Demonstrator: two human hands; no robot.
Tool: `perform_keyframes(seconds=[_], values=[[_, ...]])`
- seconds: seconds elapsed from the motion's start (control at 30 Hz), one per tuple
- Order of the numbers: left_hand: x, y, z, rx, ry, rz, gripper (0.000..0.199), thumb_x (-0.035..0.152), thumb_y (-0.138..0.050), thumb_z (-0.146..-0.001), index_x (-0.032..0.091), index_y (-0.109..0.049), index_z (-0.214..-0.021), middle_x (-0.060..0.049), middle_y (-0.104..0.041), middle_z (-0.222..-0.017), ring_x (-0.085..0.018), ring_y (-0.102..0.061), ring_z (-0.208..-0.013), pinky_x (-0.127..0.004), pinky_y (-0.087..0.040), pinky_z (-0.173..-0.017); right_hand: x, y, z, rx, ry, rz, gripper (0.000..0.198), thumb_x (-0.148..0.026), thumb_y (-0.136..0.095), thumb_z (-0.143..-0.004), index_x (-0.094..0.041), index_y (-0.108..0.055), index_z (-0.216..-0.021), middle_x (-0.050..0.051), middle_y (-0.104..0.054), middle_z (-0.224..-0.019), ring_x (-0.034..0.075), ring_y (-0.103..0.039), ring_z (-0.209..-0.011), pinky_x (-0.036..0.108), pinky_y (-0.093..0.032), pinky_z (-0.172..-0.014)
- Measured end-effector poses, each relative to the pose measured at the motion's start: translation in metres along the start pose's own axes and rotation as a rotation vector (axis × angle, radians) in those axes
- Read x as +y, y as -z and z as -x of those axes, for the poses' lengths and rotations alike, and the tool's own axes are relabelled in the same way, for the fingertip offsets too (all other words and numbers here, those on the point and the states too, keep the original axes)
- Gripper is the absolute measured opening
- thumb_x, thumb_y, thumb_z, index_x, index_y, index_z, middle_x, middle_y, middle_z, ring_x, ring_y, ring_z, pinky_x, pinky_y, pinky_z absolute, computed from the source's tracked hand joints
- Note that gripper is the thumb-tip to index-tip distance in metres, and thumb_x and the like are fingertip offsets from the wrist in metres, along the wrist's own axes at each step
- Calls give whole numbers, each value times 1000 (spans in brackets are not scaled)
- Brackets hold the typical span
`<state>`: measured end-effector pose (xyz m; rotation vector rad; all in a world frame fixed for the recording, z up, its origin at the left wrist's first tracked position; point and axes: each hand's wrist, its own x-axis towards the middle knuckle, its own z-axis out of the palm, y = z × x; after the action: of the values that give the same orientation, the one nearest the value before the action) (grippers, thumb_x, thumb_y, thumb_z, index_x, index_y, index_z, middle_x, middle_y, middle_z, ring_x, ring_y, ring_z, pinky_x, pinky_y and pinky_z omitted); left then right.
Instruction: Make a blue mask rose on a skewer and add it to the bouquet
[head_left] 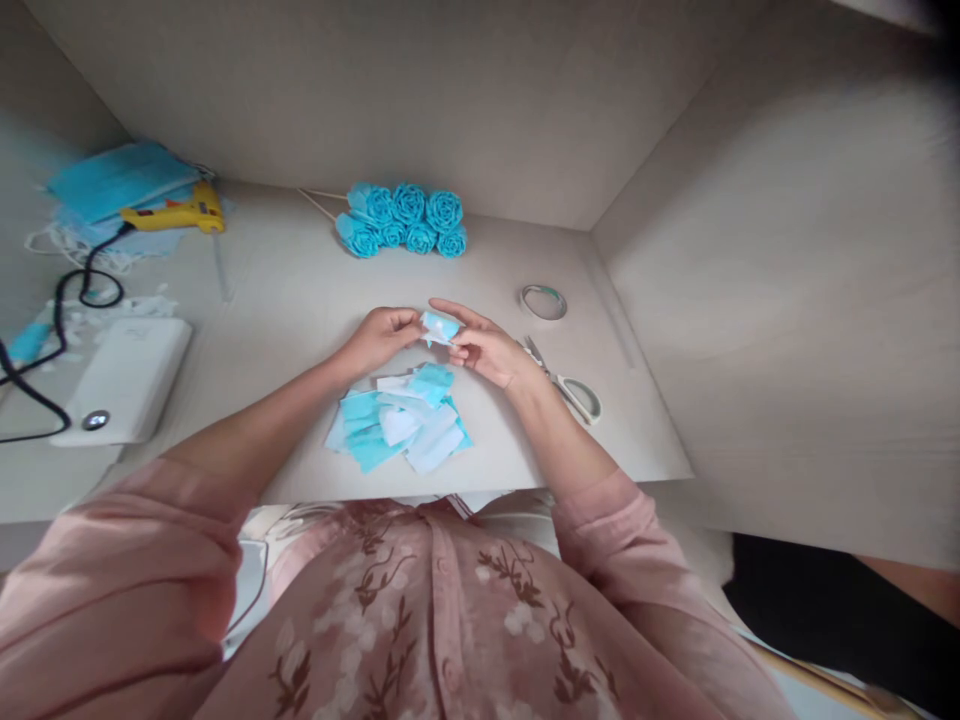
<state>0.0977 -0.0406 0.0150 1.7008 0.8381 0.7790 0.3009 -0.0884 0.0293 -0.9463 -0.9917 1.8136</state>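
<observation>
Between my two hands, above the middle of the table, is a small folded piece of blue and white face-mask fabric (pixel 441 327). My left hand (pixel 388 335) pinches its left edge with curled fingers. The thumb and fingers of my right hand (pixel 484 345) close on its right side, the index finger stretched out behind it. Just below, a loose pile of cut blue and white fabric pieces (pixel 397 420) lies near the table's front edge. Scissors (pixel 574 395) with pale handles rest beside my right wrist, blades partly hidden behind it.
Several blue fabric roses (pixel 409 215), some on thin sticks, lie at the back. A roll of tape (pixel 543 302) is right of them. At the left are a yellow glue gun (pixel 180 212) on blue face masks (pixel 124 180), its black cord, and a white power bank (pixel 124 380). Panels enclose the table.
</observation>
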Motion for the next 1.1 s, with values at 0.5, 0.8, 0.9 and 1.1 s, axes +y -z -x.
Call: perform_keyframes(seconds=[0.5,0.8,0.9,1.1], values=[[5,4,0,77,42,167,45,58,-68,-79,18,-55,-61,1,-52,-57,-11,-44,-56,-26,-34,-59,10,-7,-4,255,193,182,56,-51,-81,-80,-24,-66,-126,3,-69,-106,14,-64,-90,26,-59,-75],[6,1,5,-70,-20,64,50,62,-69,-82,16,-63,-66,-3,-63,-67,-14,-55,-65,-25,-42,-64,20,-1,-11,296,207,122,71,-41,-91,-67,-26,-64,-131,-3,-63,-81,15,-62,-74,29,-55,-73],[2,2,4,-26,9,11,51,64,-67,-83,16,-65,-66,-3,-63,-65,-14,-51,-61,-25,-38,-60,20,2,-12,350,273,125,71,-41,-87,-72,-25,-62,-137,-4,-63,-80,16,-61,-75,31,-55,-78],[-1,-3,2,119,-2,0,49,63,-65,-84,17,-62,-69,0,-59,-62,-13,-50,-60,-26,-39,-61,17,1,-11,427,280,171,74,-41,-81,-77,-25,-57,-145,-4,-61,-77,18,-63,-79,32,-56,-79]])
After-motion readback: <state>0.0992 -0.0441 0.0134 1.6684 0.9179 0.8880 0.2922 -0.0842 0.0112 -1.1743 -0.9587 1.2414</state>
